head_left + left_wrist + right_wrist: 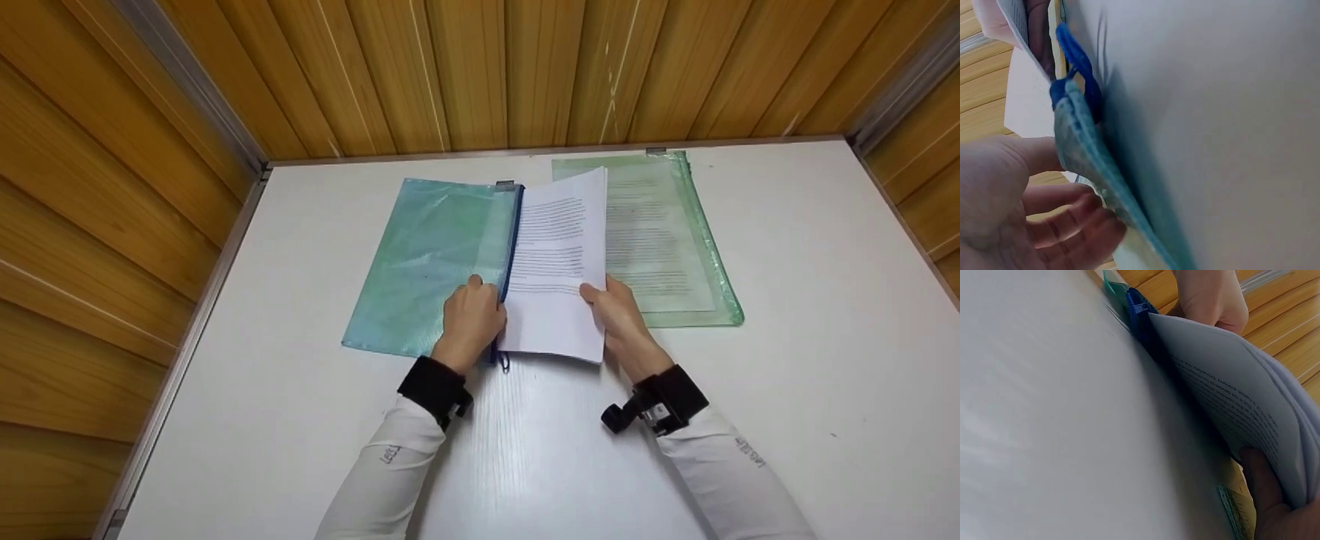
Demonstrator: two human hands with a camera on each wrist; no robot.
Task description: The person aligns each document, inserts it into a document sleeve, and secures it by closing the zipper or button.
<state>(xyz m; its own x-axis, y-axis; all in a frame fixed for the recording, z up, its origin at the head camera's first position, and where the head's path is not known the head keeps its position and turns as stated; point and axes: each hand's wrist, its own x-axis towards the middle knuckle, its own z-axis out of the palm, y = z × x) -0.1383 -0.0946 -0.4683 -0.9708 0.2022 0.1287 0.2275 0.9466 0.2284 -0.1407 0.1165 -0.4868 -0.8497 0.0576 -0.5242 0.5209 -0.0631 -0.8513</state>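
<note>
A teal zip pouch [427,255] lies left of centre on the table, its dark blue zipper edge facing right. My left hand [472,319] holds that edge near its lower end, with the thumb and fingers on either side of the pouch in the left wrist view. A stack of printed paper [555,322] stands out to the right of the zipper edge; its left side meets the pouch opening. My right hand [622,322] grips the stack's right edge, thumb on top. A blue zipper pull loop [1081,62] hangs at the pouch's near corner.
A light green zip pouch [709,247] with a printed sheet inside lies at the back right, partly under the paper stack. The white table [810,337] ends at a wood-panelled wall [540,75] behind and more panels on the left and right.
</note>
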